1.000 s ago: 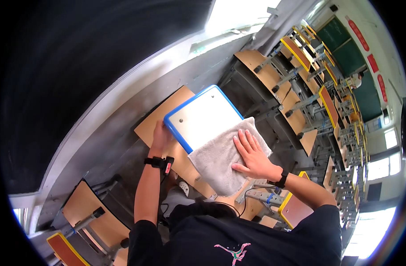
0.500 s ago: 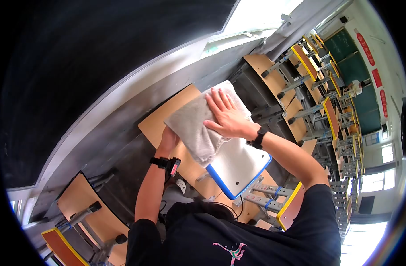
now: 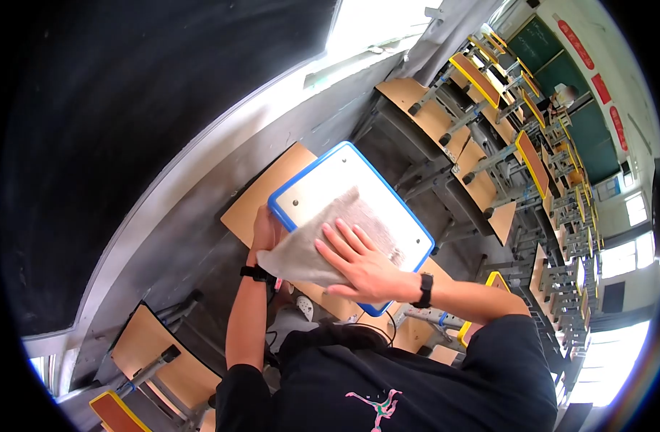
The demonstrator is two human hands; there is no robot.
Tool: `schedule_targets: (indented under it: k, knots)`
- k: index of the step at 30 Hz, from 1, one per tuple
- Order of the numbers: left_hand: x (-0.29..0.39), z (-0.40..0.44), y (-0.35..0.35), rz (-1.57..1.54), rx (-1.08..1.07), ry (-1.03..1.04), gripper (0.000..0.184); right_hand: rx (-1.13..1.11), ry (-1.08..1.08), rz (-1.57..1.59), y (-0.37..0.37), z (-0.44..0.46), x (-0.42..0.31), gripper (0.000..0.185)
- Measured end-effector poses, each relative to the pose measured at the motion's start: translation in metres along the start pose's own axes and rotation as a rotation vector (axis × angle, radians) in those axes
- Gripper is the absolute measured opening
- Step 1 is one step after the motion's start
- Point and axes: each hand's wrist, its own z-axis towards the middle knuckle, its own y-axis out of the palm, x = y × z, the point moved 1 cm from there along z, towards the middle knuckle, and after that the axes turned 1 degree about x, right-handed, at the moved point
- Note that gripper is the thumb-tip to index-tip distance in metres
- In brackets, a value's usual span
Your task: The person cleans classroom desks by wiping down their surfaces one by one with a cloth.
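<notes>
A white board with a blue rim (image 3: 323, 176) rests tilted over a wooden desk (image 3: 261, 189). My right hand (image 3: 360, 265) lies flat with its fingers spread on a grey cloth (image 3: 308, 252), which covers the board's middle and hangs past its left edge. At the board's left edge, my left hand (image 3: 265, 229) grips the blue rim; its fingertips are partly hidden behind the board. Bare white surface shows at the board's upper end and along its right side.
Desks and yellow-edged chairs (image 3: 533, 164) stand in rows on the right. Another desk (image 3: 164, 349) is at the lower left. A dark board (image 3: 164, 93) hangs on the near wall. A person (image 3: 560, 97) is far off by the green chalkboard (image 3: 593, 137).
My right hand and the cloth have moved from the board's upper part down to its middle, uncovering the upper end. My left hand stays at the left edge.
</notes>
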Motion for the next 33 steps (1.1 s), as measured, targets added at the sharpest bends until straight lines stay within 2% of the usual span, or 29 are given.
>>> schedule_targets:
  k: [1,4,9,11,15,17,19,22,26,33]
  knots:
    - [-0.012,0.008,-0.017,0.109,-0.013,0.143,0.047,-0.019,0.034,-0.003,0.000,-0.013,-0.003,0.088]
    - [-0.017,0.011,-0.030,0.145,-0.111,0.230,0.046,-0.055,0.088,-0.030,0.001,-0.053,-0.010,0.087]
    - [-0.023,0.028,-0.068,0.181,-0.207,0.240,0.046,-0.106,0.219,-0.023,-0.001,-0.105,-0.002,0.086]
    - [-0.018,0.023,-0.055,0.230,-0.222,0.242,0.046,-0.135,0.269,-0.011,-0.003,-0.117,0.007,0.084]
    - [-0.009,0.008,-0.022,0.187,-0.044,0.268,0.044,-0.147,0.308,-0.042,-0.014,-0.117,0.023,0.081]
    - [-0.007,0.009,-0.034,0.162,0.003,0.251,0.043,-0.118,0.306,-0.058,-0.014,-0.111,0.037,0.080]
    - [-0.018,0.025,-0.082,1.139,0.139,0.346,0.034,-0.069,0.320,-0.115,-0.014,-0.111,0.056,0.079]
    - [-0.016,0.020,-0.056,0.179,-0.039,0.238,0.034,0.014,0.280,-0.130,0.002,-0.105,0.086,0.082]
    - [-0.016,0.023,-0.069,0.085,-0.084,0.250,0.043,0.011,0.258,-0.174,-0.003,-0.079,0.095,0.082]
    - [-0.020,0.018,-0.074,0.110,-0.083,0.250,0.043,0.090,0.155,-0.164,0.005,-0.034,0.120,0.081]
